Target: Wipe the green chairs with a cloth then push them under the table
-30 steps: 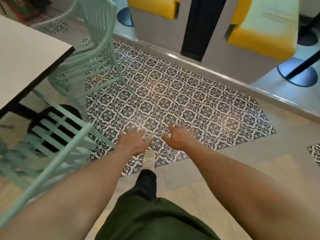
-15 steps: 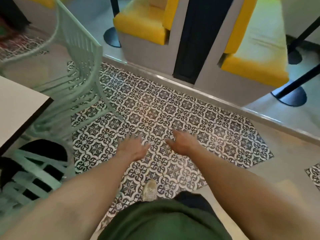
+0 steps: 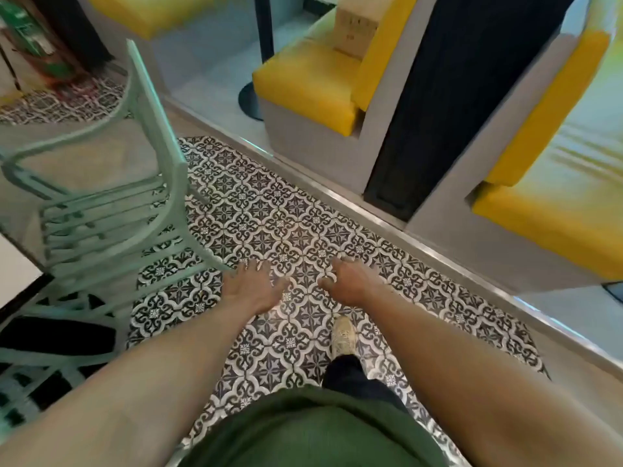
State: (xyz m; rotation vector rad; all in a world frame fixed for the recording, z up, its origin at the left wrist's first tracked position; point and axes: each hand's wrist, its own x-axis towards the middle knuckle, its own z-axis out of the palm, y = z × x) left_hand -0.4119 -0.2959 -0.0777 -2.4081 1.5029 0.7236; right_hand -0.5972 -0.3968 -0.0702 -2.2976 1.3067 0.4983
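Both hands empty, held out over the patterned floor [image 3: 303, 230], apart from each other: left hand [image 3: 251, 291] flat with fingers spread, right hand [image 3: 350, 284] loosely curled, gripping nothing. No cloth in view (can't tell where it is). Nearest green chair [image 3: 43, 358] sits at the lower left, blurred, beside the table [image 3: 13, 274] corner. Second green chair [image 3: 111, 210] stands farther out, up and left of the hands, its backrest running away toward the far left, one leg ending just beside the left hand. Left hand is clearly nearer; likely it reaches leftward first. Yellow benches [image 3: 303, 82] beyond.
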